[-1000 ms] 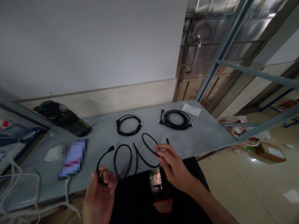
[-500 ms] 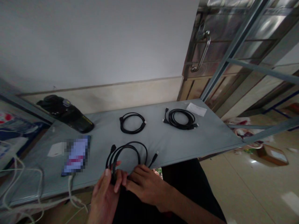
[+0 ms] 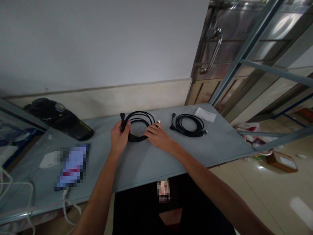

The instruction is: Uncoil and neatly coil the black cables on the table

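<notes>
A coiled black cable [image 3: 139, 119] lies at the back middle of the grey table [image 3: 220, 143], on top of or beside another small black coil; I cannot separate the two. My left hand [image 3: 119, 138] grips the coil's left side, fingers wrapped round the strands near a black plug. My right hand [image 3: 157, 137] rests on the coil's right side, fingers closed on the strands by a light-tipped plug. A second, thicker black cable coil [image 3: 189, 124] lies to the right, untouched.
A black bag-like device [image 3: 58, 119] sits at the back left. A blurred phone [image 3: 72, 166] lies on the left front, with white cables [image 3: 14, 192] trailing off the left edge. A white paper slip [image 3: 205, 114] lies at the back right. Metal frame bars and a steel door stand right.
Both hands gathered the loose black cable at the table's front edge into a coil, then carried it back to the middle rear of the table, where the small coil lay.
</notes>
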Available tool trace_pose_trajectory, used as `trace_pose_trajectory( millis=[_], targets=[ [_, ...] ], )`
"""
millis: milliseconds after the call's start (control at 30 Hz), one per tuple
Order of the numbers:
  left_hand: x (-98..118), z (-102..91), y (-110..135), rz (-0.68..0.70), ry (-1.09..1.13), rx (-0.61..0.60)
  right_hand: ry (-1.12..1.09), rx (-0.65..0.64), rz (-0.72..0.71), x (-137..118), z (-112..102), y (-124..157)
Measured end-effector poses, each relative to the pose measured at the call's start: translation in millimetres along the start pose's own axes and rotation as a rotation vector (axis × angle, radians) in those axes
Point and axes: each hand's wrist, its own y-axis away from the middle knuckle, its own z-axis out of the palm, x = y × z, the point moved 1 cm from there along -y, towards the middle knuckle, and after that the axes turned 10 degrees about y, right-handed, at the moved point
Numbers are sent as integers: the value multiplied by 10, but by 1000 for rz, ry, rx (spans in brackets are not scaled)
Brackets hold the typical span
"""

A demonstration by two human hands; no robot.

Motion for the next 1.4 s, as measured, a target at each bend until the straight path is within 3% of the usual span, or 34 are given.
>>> trace_pose_trajectory(
  millis=[167, 500, 767, 1067, 1400],
  targets=[
    [-296, -105, 42, 122, -305, 34, -164, -8, 57, 71, 121, 96],
    [-561, -88, -53, 145, -501, 37, -340, 9, 146, 147, 144, 84],
    [-558, -103, -29, 111, -499, 57, -387, -18, 206, 138, 143, 87],
    [-588, -127, -26, 72, -527, 94, -425, 81, 491, 197, 302, 155],
    [-511, -125, 27, 134, -426, 138, -493, 201, 495, 284, 353, 164]
  ],
)
